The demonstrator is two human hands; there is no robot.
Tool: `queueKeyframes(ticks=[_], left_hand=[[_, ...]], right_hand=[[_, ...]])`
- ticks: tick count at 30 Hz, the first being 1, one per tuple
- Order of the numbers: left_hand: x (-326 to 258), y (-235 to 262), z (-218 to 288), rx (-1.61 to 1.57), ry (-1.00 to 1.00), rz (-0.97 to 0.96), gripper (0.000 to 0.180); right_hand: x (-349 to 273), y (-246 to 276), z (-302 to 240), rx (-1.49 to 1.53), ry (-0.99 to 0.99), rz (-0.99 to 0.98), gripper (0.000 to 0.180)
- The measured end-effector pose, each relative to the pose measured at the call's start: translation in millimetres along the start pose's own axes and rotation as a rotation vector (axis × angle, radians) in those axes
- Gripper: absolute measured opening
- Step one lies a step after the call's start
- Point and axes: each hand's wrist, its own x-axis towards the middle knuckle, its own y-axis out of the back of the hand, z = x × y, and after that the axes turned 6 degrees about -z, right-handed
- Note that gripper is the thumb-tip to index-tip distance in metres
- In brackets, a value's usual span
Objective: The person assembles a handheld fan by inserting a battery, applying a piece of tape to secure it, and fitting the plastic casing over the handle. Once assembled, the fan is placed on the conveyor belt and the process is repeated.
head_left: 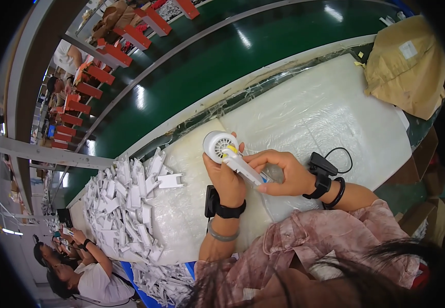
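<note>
A white handheld fan (242, 167) is held above the padded table, its round grilled head up to the left and its handle slanting down to the right. A bit of yellow shows at its neck, and something small and blue near the handle's lower end. My left hand (227, 179) is closed around the fan from below, beneath the head. At the lower part of the handle, the thumb and fingers of my right hand (286, 173) pinch it. Both wrists wear black straps with small black devices. Part of the handle is hidden by my fingers.
A large pile of white plastic parts (125, 200) lies on the left of the plastic-covered table (330, 113). More fill a blue bin (143, 292) below. A green conveyor belt (191, 66) runs behind. A brown paper bag (404, 66) stands far right. Other people work at left.
</note>
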Motion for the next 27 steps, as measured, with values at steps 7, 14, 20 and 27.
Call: queueKeyframes(ticks=[7, 14, 20, 27], left_hand=[[5.2, 18.2, -7.7, -0.245, 0.111, -0.058, 0.039], [13.4, 22.0, 6.4, -0.16, 0.072, 0.011, 0.039], [22.6, 39.4, 12.0, -0.156, -0.05, 0.086, 0.037], [21.8, 34.8, 11.7, -0.109, -0.059, 0.1, 0.033]], right_hand=[[0.9, 7.6, -1.4, -0.349, 0.14, -0.003, 0.045], [-5.3, 13.7, -6.1, -0.146, 0.038, 0.277, 0.042], [-3.1, 8.9, -6.0, -0.447, 0.01, 0.279, 0.04], [0.2, 2.6, -1.9, -0.682, 0.056, 0.175, 0.041]])
